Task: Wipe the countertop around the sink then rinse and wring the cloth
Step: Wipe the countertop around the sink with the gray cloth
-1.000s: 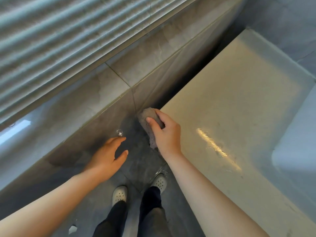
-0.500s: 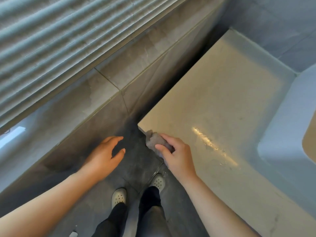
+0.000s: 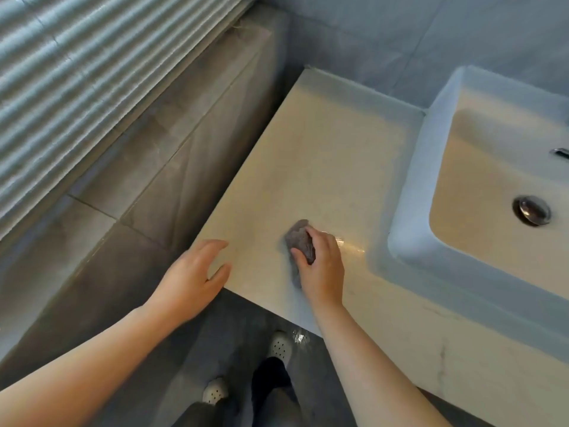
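Observation:
A pale stone countertop (image 3: pixel 323 167) runs from the near left corner to a white rectangular sink (image 3: pixel 412 217) at the right. My right hand (image 3: pixel 323 269) grips a bunched grey cloth (image 3: pixel 300 240) and presses it onto the countertop near the front edge, left of the sink. A wet streak (image 3: pixel 351 245) shines just right of that hand. My left hand (image 3: pixel 192 275) hovers with loose, spread fingers over the countertop's near left corner and holds nothing.
The sink has a metal drain plug (image 3: pixel 532 210), and a faucet tip (image 3: pixel 560 153) shows at the right edge. A grey tiled ledge (image 3: pixel 172 149) under ribbed blinds (image 3: pixel 77 57) lies to the left. My feet in white shoes (image 3: pixel 278 346) stand on dark floor tiles.
My right hand has carried the cloth from the countertop's left corner edge further onto the surface, towards the sink. The view has swung right, so the sink basin shows. My left hand came over the corner.

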The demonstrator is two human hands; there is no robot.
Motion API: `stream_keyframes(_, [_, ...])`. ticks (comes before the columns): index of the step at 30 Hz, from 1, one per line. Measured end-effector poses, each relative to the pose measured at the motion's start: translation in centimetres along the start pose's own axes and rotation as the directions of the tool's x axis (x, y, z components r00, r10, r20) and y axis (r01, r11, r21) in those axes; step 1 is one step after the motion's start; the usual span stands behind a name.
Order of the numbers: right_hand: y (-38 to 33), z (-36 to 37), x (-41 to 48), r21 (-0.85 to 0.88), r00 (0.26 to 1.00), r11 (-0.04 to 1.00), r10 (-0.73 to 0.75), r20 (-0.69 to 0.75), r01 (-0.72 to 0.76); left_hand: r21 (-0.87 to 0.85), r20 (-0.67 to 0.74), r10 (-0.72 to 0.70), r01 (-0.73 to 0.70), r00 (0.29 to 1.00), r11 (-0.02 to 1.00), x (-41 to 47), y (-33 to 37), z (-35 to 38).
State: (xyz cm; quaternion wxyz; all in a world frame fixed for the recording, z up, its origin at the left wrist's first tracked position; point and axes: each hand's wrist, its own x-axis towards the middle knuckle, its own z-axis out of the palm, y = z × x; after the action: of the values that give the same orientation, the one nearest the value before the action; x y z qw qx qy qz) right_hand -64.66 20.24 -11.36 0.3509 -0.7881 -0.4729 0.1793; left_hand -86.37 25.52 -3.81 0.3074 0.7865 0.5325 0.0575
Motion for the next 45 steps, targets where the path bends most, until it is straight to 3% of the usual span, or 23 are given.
stream_keyframes(7, [6.0, -6.3, -3.8, -0.032, 0.944, 0.977, 0.195, -0.264, -0.211, -0.009, 0.095, 0.112, -0.112, 0.989, 0.994, 3.2, 5.5, 2.6])
stream_keyframes(12, [8.3, -9.5, -6.3, 0.003, 0.871, 0.934, 0.334, -0.362, -0.357, 0.006, 0.218, 0.212, -0.218, 0.953, 0.976, 4.6, 8.5, 5.2])
stream_keyframes(21, [6.7, -11.6, -15.0, 0.201, 0.575, 0.719, 0.666, -0.476, -0.666, 0.061, 0.417, 0.362, -0.423, 0.834, 0.904, 4.5, 10.3, 7.2])
stream_keyframes(24, [4.6, -11.6, -16.8, 0.292, 0.466, 0.654, 0.725, -0.508, -0.698, 0.045, 0.458, 0.403, -0.474, 0.792, 0.880, 4.0, 10.4, 6.7])
stream_keyframes(27, [2.1, -11.7, -17.6, 0.343, 0.424, 0.659, 0.718, -0.552, -0.669, 0.008, 0.490, 0.447, -0.516, 0.749, 0.856, 3.4, 10.5, 5.8])
stream_keyframes(31, [-0.6, -11.8, -17.3, 0.339, 0.454, 0.703, 0.681, -0.575, -0.625, -0.030, 0.492, 0.469, -0.524, 0.733, 0.851, 3.0, 10.7, 4.2])
stream_keyframes(38, [-2.2, -8.7, -8.0, 0.236, 0.708, 0.861, 0.505, -0.493, -0.450, -0.021, 0.429, 0.374, -0.404, 0.822, 0.914, 5.5, 8.1, 1.3])
stream_keyframes(45, [0.1, -2.0, 3.3, 0.056, 0.858, 0.932, 0.352, -0.375, -0.358, 0.082, 0.369, 0.214, -0.261, 0.904, 0.962, 9.5, 5.2, 0.6])
